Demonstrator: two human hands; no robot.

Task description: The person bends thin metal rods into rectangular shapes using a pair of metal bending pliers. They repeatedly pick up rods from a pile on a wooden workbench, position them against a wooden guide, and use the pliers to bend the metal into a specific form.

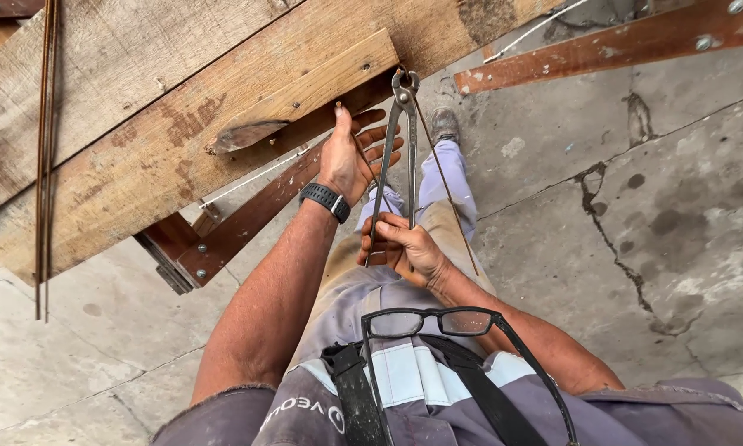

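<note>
Outdoors, wooden workbench (140,124) stands on cracked concrete floor (636,248).

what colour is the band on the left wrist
Black. The wristband sits just below the open left hand, clearest in the head view.

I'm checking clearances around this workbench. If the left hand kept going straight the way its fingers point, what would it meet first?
Most likely the wooden plank at the bench edge: the left hand points up and away, its fingertips already almost at the underside. Depth is hard to judge from this head view, so a small gap may remain.
</note>
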